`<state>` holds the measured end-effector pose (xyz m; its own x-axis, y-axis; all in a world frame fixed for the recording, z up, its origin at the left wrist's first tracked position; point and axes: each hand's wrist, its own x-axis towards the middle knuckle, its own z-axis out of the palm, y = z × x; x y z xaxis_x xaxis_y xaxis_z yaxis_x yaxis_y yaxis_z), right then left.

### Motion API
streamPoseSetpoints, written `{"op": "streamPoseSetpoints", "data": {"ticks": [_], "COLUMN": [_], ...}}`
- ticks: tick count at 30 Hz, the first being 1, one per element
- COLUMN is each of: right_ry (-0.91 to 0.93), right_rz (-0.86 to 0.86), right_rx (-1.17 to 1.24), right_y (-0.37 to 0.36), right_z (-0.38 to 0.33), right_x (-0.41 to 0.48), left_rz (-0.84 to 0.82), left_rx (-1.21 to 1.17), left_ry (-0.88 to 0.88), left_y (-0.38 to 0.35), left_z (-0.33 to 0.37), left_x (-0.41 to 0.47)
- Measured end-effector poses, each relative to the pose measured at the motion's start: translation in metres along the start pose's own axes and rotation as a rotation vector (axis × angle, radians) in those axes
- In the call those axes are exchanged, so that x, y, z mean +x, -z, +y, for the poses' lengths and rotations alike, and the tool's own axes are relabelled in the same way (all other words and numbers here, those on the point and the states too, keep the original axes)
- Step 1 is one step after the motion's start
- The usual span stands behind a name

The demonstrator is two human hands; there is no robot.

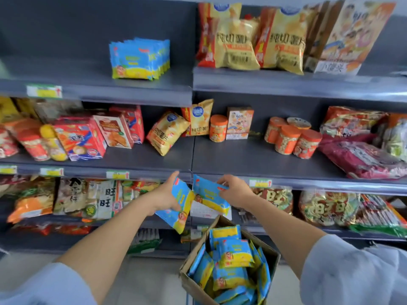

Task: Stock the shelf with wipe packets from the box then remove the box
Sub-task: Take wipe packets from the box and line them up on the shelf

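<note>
Nearest, the cardboard box point(272, 259) stands open below the arms, part full of blue-and-yellow wipe packets point(235, 254) (lying jumbled). Above it the left hand point(164, 195) grips one packet point(179, 209), tilted, and the right hand point(235, 190) pinches another packet point(209, 195) by its upper edge. Farther up, a row of packets point(138, 59) stands upright on the top shelf point(88, 84).

Both arms carry loose, pale blue-grey fabric sleeves: left sleeve point(44, 285), right sleeve point(352, 274). Each sleeve ends near the elbow in soft folds. Forearms, left hand point(164, 194) and right hand point(235, 190) are bare.
</note>
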<state>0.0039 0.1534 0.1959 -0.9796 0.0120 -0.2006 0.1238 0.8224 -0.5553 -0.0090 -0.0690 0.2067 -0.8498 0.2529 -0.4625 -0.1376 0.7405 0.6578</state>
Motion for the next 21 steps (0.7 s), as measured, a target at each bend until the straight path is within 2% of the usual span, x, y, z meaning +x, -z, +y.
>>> {"op": "streamPoseSetpoints", "data": {"ticks": [3,5,8,14,17,21], "right_ry": [0.062,0.125,0.199,0.295,0.317,0.383], "right_rz": [0.091,0.149,0.237,0.424,0.501,0.583], "right_rx": [0.024,0.021,-0.004,-0.029,-0.018,-0.001], "right_y": [0.006,0.012,0.019,0.032,0.035,0.042], "right_z": [-0.041,-0.072,-0.115,-0.190,-0.222,-0.257], "right_x": [0.003,0.002,0.001,-0.001,-0.004,-0.006], "left_rz": [0.162,0.264,0.349,0.547,0.660,0.729], "left_rx": [0.204,0.245,0.298,0.628,0.672,0.625], "left_ry": [-0.034,-0.101,-0.208,-0.348,-0.411,-0.477], "left_y": [0.042,0.070,0.109,0.180,0.208,0.234], "left_z": [-0.009,-0.017,-0.024,-0.032,-0.037,-0.035], "left_x": [-0.019,-0.033,-0.057,-0.095,-0.108,-0.123]}}
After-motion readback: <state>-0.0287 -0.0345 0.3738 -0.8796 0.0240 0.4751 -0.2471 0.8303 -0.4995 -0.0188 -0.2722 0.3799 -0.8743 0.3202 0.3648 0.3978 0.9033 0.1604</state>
